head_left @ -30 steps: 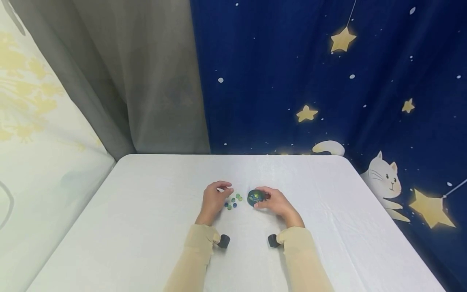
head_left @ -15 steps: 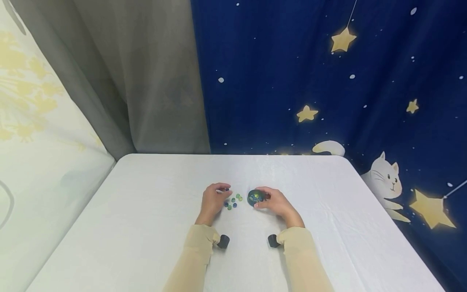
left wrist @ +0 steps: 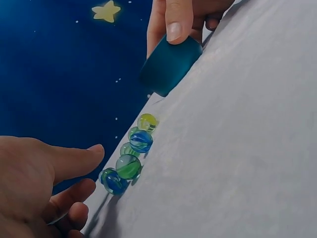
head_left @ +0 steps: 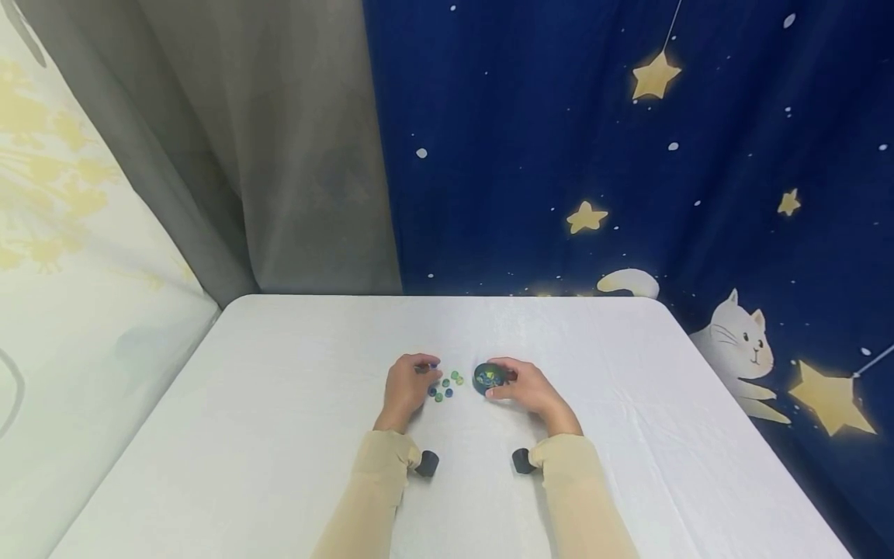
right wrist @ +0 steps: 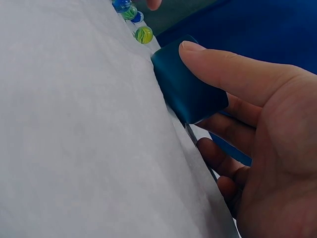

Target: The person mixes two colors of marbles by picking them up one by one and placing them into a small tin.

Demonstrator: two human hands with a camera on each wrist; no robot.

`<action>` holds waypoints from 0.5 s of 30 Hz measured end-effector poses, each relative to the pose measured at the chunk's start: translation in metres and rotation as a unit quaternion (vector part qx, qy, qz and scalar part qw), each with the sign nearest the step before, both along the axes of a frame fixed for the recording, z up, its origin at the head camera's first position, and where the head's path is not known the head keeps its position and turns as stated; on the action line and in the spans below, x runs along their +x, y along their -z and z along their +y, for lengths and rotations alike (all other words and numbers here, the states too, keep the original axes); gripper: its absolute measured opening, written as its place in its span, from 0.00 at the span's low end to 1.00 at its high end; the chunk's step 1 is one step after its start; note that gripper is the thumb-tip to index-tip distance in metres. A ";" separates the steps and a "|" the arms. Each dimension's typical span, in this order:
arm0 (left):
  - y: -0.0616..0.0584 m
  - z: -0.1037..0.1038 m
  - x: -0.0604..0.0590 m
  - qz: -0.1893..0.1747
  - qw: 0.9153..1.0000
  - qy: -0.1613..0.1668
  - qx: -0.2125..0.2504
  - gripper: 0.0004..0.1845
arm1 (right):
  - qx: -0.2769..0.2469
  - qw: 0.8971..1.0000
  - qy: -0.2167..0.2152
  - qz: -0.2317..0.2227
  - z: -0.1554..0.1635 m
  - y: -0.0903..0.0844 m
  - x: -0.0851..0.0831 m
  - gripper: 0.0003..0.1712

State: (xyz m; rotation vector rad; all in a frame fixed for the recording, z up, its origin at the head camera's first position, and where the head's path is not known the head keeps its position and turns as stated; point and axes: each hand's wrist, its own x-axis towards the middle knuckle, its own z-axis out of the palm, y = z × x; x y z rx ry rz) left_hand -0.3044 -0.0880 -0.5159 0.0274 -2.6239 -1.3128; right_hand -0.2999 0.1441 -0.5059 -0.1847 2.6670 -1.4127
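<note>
My right hand (head_left: 528, 388) grips a small round teal cup (right wrist: 173, 82), thumb on its near side and fingers around the far side. Yellow, green and blue specks show inside the cup in the head view. Left of it, several glass marbles lie in a loose cluster, among them a yellow one (left wrist: 147, 122), a green one (left wrist: 129, 166) and a blue one (left wrist: 141, 141). My left hand (head_left: 407, 387) curves around the cluster's left side, with thumb and fingers apart. Between its fingertips shows a blue marble (head_left: 433, 365), partly hidden in the left wrist view.
A white cloth covers the table (head_left: 279, 466). Grey and starry blue curtains (head_left: 524, 155) hang behind its far edge, and a pale patterned cloth (head_left: 70, 310) hangs at the left. A black wrist camera (head_left: 427, 463) sits at my left cuff, another (head_left: 522, 460) at my right.
My left hand has shifted slightly down and left. A blue marble, hidden one second ago, has come into view at its fingertips. The right hand and the cup have stayed in place.
</note>
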 end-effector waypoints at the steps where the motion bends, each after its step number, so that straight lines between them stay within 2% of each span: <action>1: 0.000 0.000 0.000 0.002 1.000 0.001 -0.004 0.09 | 0.000 1.000 0.000 0.000 0.000 0.000 0.000 0.34; 9: 0.002 0.000 -0.001 -0.012 1.000 -0.009 -0.009 0.08 | 0.000 1.000 -0.002 0.001 0.000 0.000 -0.001 0.34; 15: 0.004 0.001 -0.001 -0.009 1.000 -0.020 -0.020 0.09 | 0.000 1.000 -0.001 -0.002 0.000 0.000 -0.001 0.34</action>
